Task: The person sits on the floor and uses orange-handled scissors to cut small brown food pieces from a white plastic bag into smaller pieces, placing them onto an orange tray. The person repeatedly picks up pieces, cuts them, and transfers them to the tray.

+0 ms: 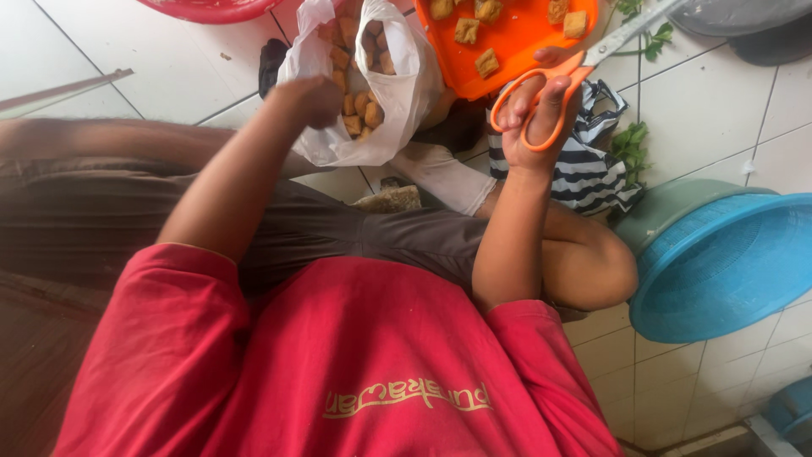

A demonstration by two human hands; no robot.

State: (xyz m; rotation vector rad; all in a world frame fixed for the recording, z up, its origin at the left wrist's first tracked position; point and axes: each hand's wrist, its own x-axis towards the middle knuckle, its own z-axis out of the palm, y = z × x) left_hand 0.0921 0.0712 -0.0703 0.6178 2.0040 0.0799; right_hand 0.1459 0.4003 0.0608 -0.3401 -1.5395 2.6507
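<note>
Head view, read from left to right: the left hand is closed on the edge of a white plastic bag of fried tofu puffs, which rests on the tiled floor. Cut pieces are seen on an orange tray beyond. The right hand is threaded through the loops of orange-handled scissors (blades raised, pointing away). One puff is best drawn out at a time, with the blades kept clear of the bag.

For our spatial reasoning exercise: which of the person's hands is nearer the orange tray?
Right. The right hand, holding orange scissors, sits just below the orange tray; the left hand is farther off, at the white bag.
</note>
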